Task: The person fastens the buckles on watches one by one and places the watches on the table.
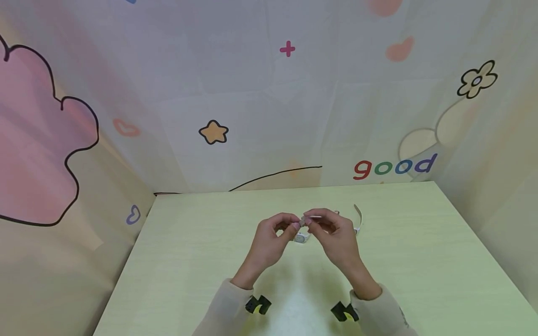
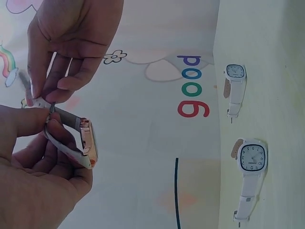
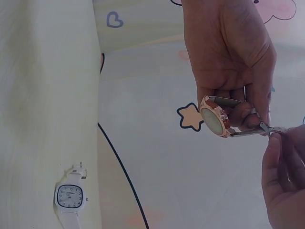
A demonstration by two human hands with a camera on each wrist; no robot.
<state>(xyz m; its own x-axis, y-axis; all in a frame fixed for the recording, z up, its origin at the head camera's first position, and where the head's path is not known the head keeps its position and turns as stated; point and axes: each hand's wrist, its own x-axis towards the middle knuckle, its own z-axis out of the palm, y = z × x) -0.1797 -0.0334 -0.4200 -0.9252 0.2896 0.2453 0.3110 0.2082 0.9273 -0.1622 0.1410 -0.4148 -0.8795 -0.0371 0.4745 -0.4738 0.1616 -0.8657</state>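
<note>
Above the table, my left hand (image 1: 269,240) holds a wristwatch with a rose-gold case (image 2: 89,143) and a pale strap. In the left wrist view the strap bends into a loop around some of the left fingers. Its ends meet at a metal buckle (image 2: 52,108), between the fingertips of both hands. My right hand (image 1: 339,240) pinches the strap by this buckle. The right wrist view shows the watch dial (image 3: 212,120) turned partly sideways; the pinching fingertips overlap the strap ends.
Two white wristwatches lie on the pale table (image 1: 189,261): one (image 1: 300,238) behind the hands, another (image 1: 358,221) farther right, partly covered by the right hand. The left wrist view shows both, a nearer watch (image 2: 252,156) and a farther watch (image 2: 235,71). A printed cloth (image 1: 260,102) hangs behind.
</note>
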